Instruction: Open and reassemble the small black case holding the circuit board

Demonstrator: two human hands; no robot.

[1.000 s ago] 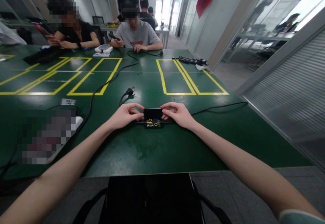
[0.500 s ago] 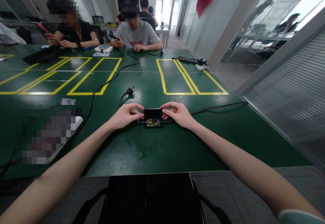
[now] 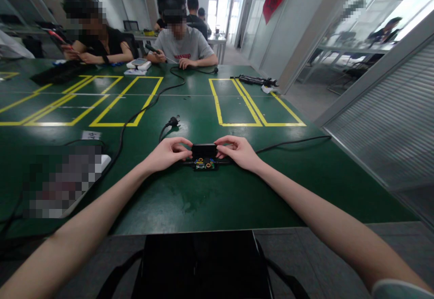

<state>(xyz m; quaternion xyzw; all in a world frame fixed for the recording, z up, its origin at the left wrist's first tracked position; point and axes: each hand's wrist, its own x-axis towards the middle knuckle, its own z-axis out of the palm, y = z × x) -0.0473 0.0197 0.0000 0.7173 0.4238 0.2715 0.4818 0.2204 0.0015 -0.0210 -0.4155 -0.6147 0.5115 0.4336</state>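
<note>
A black plastic cover (image 3: 204, 150) is held up on edge between my two hands. My left hand (image 3: 171, 153) pinches its left end with thumb and fingers, and my right hand (image 3: 237, 150) grips its right end the same way. Just in front of it lies an opened power adapter (image 3: 205, 165), its circuit board bare, with copper coils and small blue and yellow parts showing. Black cords leave the adapter on both sides. Beyond my left hand a black plug (image 3: 174, 121) rests on its cord.
The green table (image 3: 162, 204) carries yellow tape rectangles. At the left are a pixelated device with a white edge (image 3: 106, 162) and a long black cable (image 3: 124, 131). A black folded tripod-like item (image 3: 256, 81) lies at the far right. Two people sit opposite, handling tools.
The cover appears tilted slightly more upright than half a second ago. My hands otherwise stay in nearly the same place.
</note>
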